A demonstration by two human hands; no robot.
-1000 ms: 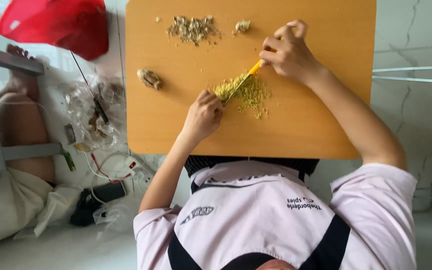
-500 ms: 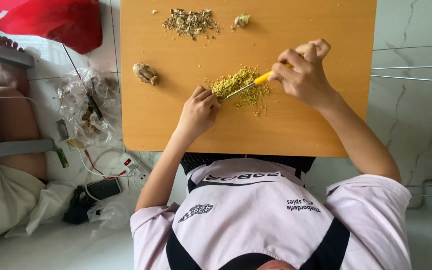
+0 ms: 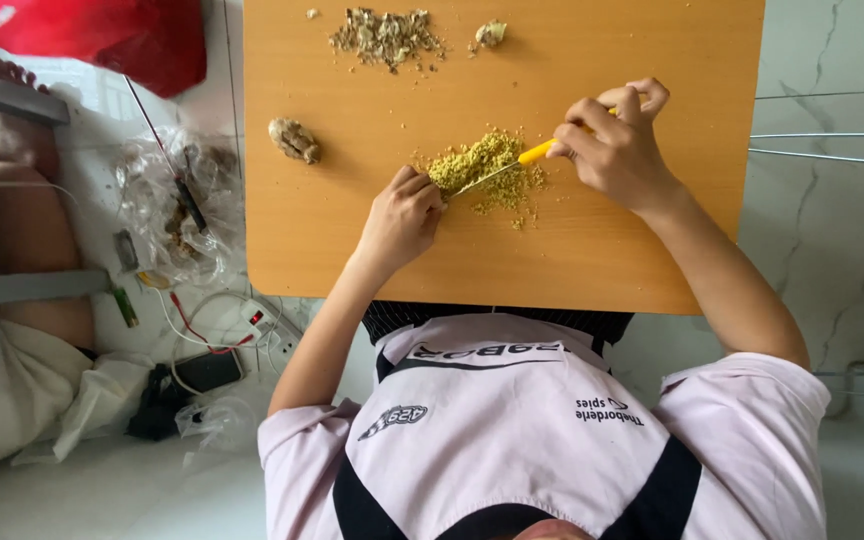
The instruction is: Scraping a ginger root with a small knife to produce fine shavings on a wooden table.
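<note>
On the wooden table [image 3: 592, 260] lies a heap of finely chopped yellow-green bits [image 3: 482, 170]. My right hand [image 3: 617, 150] grips the yellow handle of a small knife [image 3: 512, 165], whose blade lies flat across the heap. Curled into a loose fist at the heap's left edge, my left hand [image 3: 402, 215] rests its fingers by the blade's tip. A whole knobbly root piece [image 3: 294, 140] sits to the left. A pile of brownish peelings [image 3: 384, 35] and a small pale chunk [image 3: 490, 33] lie at the far edge.
Left of the table, on the white floor, are a red plastic bag [image 3: 102, 35], a clear bag of scraps [image 3: 177, 215], cables with a power strip [image 3: 252, 320] and a dark phone [image 3: 207, 370]. Another person's leg [image 3: 22, 220] sits at far left.
My right hand has swung down and to the right, laying the knife flatter over the heap. My left hand has stayed by the heap.
</note>
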